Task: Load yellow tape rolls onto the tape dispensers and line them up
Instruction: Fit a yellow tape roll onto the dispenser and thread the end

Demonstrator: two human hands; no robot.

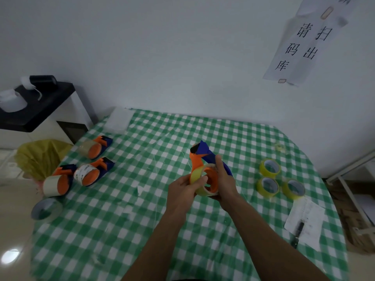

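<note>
The translucent yellow tape roll, gripped by the left hand, could be jammed askew on the blue-and-orange plastic dispenser clasped in the right hand if pressed unevenly.

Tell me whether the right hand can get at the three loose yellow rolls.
Probably yes: the right hand has bare cloth between it and the loose yellow rolls, but it grips the dispenser now.
</note>
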